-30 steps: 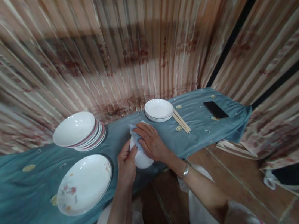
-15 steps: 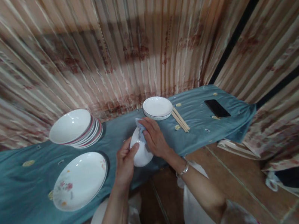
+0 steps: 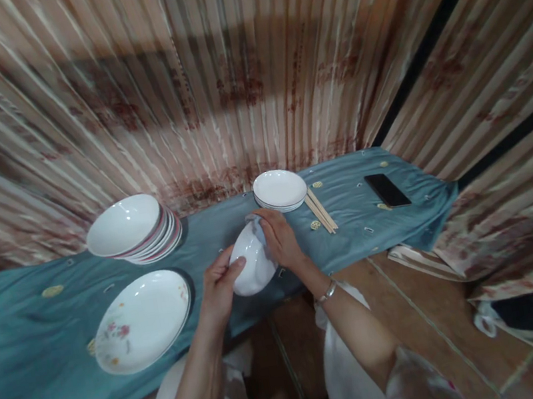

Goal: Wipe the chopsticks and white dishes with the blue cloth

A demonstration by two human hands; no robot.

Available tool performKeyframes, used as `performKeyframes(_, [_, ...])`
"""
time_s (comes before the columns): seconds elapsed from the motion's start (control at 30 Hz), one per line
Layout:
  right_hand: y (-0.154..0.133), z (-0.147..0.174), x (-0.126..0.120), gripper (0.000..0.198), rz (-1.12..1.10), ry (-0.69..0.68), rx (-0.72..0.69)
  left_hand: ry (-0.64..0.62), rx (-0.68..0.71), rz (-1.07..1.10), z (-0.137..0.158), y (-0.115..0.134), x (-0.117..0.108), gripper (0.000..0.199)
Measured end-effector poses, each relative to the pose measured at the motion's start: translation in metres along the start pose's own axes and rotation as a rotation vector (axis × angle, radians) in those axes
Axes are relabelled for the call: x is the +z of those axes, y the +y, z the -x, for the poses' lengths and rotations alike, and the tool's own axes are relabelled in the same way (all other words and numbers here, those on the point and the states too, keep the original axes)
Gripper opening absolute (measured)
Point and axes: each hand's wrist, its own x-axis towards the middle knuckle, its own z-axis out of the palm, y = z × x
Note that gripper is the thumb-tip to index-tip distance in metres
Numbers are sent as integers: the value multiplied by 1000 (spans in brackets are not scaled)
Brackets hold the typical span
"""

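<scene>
A white bowl (image 3: 252, 264) is held up in front of me, tilted so that a smooth, shiny face shows. My left hand (image 3: 222, 283) grips its left edge, thumb lying on the near face and fingers behind. On the right side, my right hand (image 3: 277, 238) presses a pale blue-grey cloth (image 3: 257, 228) against the rim; its fingers are bent over the cloth. Beyond the hands stands a short stack of small white plates (image 3: 279, 188) with dark rims. Wooden chopsticks (image 3: 320, 211) lie just right of that stack.
A teal cloth (image 3: 210, 228) covers the long table. At the left stand stacked white bowls (image 3: 124, 226) with red bands, and nearer, an oval flowered plate (image 3: 144, 323). A black phone (image 3: 387, 190) lies at the right. Pleated curtains (image 3: 238, 82) hang directly behind the table.
The bowl has turned in my hands, showing more of its white face. My right hand has shifted slightly right along the rim with the cloth. My left hand keeps its hold.
</scene>
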Motion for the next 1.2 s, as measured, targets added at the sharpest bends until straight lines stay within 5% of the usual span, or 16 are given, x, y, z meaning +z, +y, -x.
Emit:
performKeyframes(0.43, [59, 19, 16, 39, -414, 151, 477, 37, -22, 10, 0, 2, 0, 45])
performKeyframes(0.7, [59, 25, 16, 37, -455, 218, 581, 26, 11, -12, 2, 3, -6, 40])
performKeyframes(1.2, [28, -8, -21, 47, -268, 227, 358, 155, 4, -129, 3, 4, -13, 45])
